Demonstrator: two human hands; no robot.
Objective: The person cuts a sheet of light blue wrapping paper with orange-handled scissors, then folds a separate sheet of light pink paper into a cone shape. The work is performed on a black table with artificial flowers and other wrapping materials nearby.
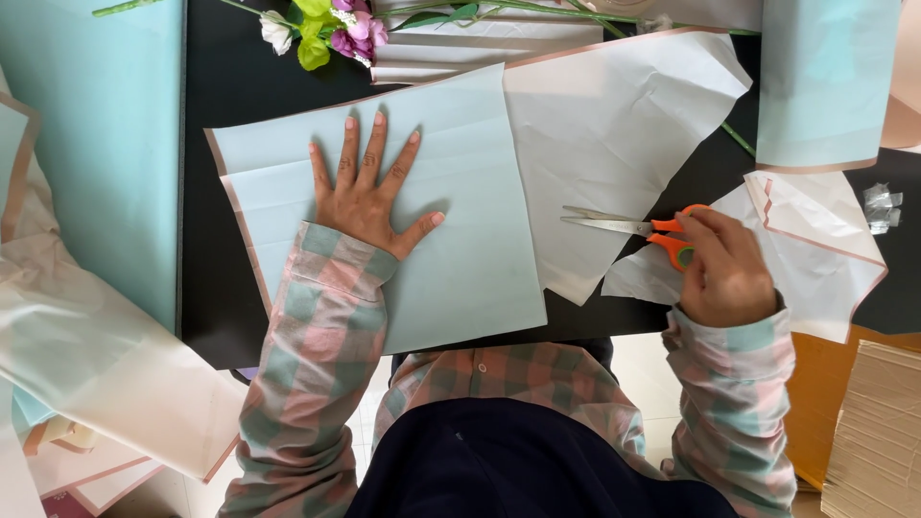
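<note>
Black table [240, 86] bore pale blue sheet [460, 278], white sheets [604, 125], flowers [326, 29] at far edge, orange-handled scissors [633, 227], blue roll [825, 86] at right.

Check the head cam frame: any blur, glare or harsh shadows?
Head view: even, soft light; left hand flat on the pale blue sheet casts only a faint shadow. Right hand and orange-handled scissors are sharp. Slight glare on the glossy wrap at left.
</note>
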